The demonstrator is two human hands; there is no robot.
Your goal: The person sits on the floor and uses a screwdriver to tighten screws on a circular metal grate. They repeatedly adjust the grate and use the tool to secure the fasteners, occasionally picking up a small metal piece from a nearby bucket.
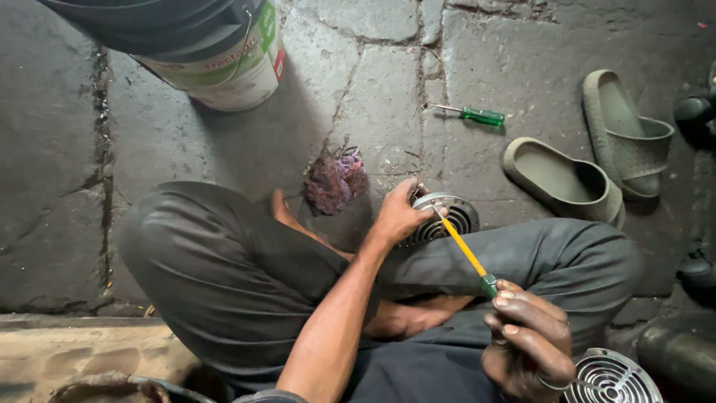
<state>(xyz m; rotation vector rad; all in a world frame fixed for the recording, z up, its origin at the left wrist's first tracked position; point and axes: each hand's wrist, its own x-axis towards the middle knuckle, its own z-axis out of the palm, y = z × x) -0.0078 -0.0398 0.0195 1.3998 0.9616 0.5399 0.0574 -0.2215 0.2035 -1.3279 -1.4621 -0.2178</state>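
I sit cross-legged on a stone floor. My left hand (399, 214) grips the rim of a round metal slotted part (451, 216) that rests on my knee. My right hand (526, 339) is closed around the handle of a yellow-shafted screwdriver (464, 248), whose tip reaches the metal part near my left thumb. A ring shows on a finger of my right hand.
A second round metal grille (615, 377) lies by my right hand. A green-handled screwdriver (477, 115) lies on the stone floor (373, 89). A dirty rag (334, 179), two green slippers (597, 160) and a white bucket (224, 60) stand around me.
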